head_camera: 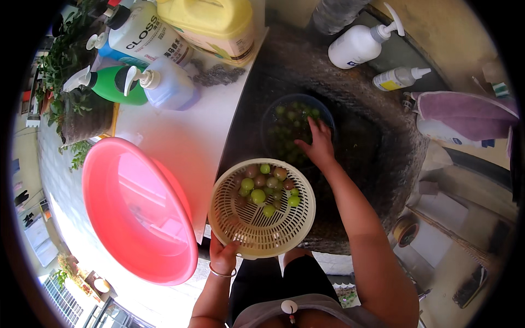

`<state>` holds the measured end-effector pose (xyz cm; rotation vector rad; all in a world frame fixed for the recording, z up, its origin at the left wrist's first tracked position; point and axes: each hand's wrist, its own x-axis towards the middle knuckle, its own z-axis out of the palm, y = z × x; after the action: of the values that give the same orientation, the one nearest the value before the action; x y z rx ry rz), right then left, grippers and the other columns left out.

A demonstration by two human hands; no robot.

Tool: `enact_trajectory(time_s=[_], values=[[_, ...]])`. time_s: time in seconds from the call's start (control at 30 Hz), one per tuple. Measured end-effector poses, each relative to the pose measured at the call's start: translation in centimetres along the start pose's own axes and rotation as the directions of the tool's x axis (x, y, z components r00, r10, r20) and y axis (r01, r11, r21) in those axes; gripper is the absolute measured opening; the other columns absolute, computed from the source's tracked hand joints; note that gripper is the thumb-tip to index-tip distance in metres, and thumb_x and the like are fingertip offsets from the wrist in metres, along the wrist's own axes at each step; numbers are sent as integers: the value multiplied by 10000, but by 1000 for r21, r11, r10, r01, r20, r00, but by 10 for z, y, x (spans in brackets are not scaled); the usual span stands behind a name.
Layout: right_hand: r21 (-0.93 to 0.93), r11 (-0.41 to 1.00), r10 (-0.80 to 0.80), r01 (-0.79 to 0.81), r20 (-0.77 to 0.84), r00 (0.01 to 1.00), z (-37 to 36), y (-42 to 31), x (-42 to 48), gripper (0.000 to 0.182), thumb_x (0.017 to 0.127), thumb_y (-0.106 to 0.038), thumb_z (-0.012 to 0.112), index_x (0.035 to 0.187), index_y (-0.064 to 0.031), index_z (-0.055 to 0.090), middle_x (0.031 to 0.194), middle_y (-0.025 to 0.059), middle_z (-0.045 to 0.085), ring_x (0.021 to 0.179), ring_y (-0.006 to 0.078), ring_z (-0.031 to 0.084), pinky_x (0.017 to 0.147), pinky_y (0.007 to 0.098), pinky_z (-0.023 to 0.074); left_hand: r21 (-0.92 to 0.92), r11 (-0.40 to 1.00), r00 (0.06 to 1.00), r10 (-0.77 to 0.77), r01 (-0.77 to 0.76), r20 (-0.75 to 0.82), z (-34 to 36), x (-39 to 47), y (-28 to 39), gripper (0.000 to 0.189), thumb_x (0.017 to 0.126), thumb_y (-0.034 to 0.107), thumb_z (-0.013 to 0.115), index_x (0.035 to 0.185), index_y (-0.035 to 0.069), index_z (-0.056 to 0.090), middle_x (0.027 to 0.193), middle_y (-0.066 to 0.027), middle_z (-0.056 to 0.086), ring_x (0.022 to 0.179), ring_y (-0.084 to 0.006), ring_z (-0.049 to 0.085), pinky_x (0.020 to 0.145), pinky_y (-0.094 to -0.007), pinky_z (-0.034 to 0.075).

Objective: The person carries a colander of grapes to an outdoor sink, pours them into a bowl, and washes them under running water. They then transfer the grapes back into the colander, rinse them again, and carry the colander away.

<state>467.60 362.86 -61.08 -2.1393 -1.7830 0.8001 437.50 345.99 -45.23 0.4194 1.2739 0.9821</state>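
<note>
My left hand (223, 255) grips the near rim of a cream plastic colander (262, 242), thumb on top. Round green and purplish grapes (258, 196) lie in its far half. Beyond the colander, a round basin (265, 123) with a bluish rim stands in the dark sink, holding more green fruit (287, 141) that looks like grapes. My right hand (320, 141) reaches over this basin, fingers spread at the fruit; nothing is seen held in it, though its fingertips are hard to make out.
A pink plastic basin (186, 254) sits on the white counter (205, 135) at left. Behind it stand a lilac pump bottle (170, 84), a green spray bottle (117, 85) and a yellow jug (213, 28). A white pump bottle (354, 47) and a purple cloth (463, 112) are at the sink's right side.
</note>
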Motion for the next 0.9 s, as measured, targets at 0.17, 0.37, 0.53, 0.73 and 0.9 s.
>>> enact_trajectory(time_s=[0.17,0.37,0.53,0.73,0.9], values=[[-68,988,-124,136,149,981,22,-31,0,903,629,-301,838,1411,-159,409,1521,240,175,1328,464,305,1001,494,411,-30,1000,1000,-8,7,-28,-2,-2,-4,712,664,-60,487,1360,-31,339,1271,-128,500,1185,-233,486,1035,-362,366],[-128,990,-47,67,155,987,42,-30,13,671,636,-137,769,1267,-167,544,1388,223,360,1156,420,496,902,484,485,-29,1000,1000,1,-2,-17,-1,-2,-4,701,671,-63,486,1356,-32,342,1265,-133,502,1174,-232,492,1029,-363,370],[58,998,14,-9,-86,996,62,-2,27,479,645,-59,724,1106,-156,635,1115,220,591,951,388,623,830,433,521,-26,1000,1000,-8,8,-6,2,1,-3,682,689,-67,492,1354,-34,342,1258,-135,505,1161,-230,498,1015,-360,381],[742,624,263,-243,93,960,7,-15,20,330,713,31,631,1017,-99,643,971,62,637,738,168,618,601,302,506,-10,1000,1000,-3,3,-24,4,0,-3,661,714,-71,494,1356,-36,339,1256,-134,507,1153,-224,501,1008,-356,389],[872,439,105,-217,190,976,-81,-81,-37,336,789,89,565,1083,-70,598,1048,10,604,648,69,577,499,207,462,15,1000,999,-18,18,-45,3,-1,-2,657,722,-71,488,1360,-36,336,1257,-132,506,1152,-220,503,1002,-351,396]])
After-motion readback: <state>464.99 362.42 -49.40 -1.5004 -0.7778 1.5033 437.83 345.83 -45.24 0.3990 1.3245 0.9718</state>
